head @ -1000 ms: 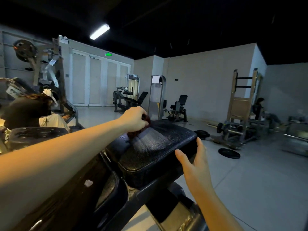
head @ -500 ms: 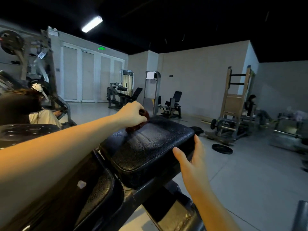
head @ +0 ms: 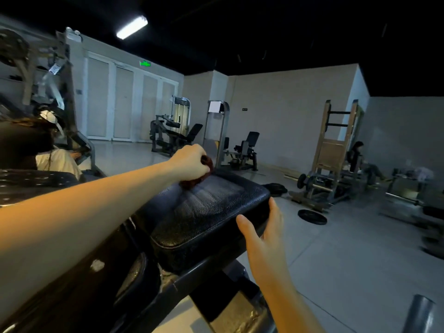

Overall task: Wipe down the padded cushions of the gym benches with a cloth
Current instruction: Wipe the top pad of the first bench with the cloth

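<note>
A black padded bench cushion point(head: 206, 212) fills the middle of the view, its leather cracked and shiny with a damp streak. My left hand point(head: 189, 162) reaches across to the cushion's far left corner and grips a bunched dark red cloth point(head: 195, 180), pressing it on the pad. My right hand point(head: 264, 233) rests against the cushion's near right edge, thumb up over the rim and fingers along the side. A second black pad point(head: 79, 284) of the same bench lies below my left forearm.
The bench's metal frame point(head: 216, 292) runs below the cushion. A weight plate point(head: 311, 217) lies on the grey floor to the right. A wooden rack point(head: 336, 150) and other machines point(head: 171, 137) stand further back. A person point(head: 48, 150) sits at the left, another point(head: 356, 155) far right.
My left hand with the cloth has stayed at the cushion's far left corner, shifting only slightly. The damp streak on the pad shows wider. My right hand keeps its place on the edge.
</note>
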{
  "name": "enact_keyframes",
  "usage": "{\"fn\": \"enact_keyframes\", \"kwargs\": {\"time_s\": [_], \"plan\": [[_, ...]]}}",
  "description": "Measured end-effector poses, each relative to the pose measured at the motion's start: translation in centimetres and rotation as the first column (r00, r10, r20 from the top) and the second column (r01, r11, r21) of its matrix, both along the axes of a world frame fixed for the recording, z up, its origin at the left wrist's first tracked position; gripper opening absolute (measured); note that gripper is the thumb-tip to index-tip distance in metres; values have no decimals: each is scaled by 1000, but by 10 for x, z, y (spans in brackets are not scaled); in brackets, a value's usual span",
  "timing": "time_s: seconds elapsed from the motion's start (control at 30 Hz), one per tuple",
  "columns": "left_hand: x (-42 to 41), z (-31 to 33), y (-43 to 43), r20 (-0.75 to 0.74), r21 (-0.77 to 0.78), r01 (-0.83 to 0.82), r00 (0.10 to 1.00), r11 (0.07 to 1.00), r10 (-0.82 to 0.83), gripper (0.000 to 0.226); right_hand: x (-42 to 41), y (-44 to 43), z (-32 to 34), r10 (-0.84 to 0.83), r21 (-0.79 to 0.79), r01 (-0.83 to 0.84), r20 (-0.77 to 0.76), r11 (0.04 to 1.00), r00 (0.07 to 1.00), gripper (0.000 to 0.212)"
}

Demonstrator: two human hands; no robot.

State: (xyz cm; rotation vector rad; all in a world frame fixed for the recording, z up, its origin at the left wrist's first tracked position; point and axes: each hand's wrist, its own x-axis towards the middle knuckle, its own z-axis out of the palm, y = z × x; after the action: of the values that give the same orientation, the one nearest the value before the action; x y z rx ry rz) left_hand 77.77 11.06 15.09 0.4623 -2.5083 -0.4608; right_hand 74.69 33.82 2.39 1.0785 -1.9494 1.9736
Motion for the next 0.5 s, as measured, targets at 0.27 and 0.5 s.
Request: {"fn": "enact_keyframes", "kwargs": {"time_s": [0.27, 0.5], "plan": [[6, -6, 75, 17, -113, 314, 949, 943, -314, 11, -2, 0, -1, -6, -4, 6, 4, 1000, 1000, 72], [-6, 0, -1, 12, -34, -58, 998, 998, 58, 17, -2, -2, -3, -15, 3, 15, -20, 1000, 1000, 76]]}}
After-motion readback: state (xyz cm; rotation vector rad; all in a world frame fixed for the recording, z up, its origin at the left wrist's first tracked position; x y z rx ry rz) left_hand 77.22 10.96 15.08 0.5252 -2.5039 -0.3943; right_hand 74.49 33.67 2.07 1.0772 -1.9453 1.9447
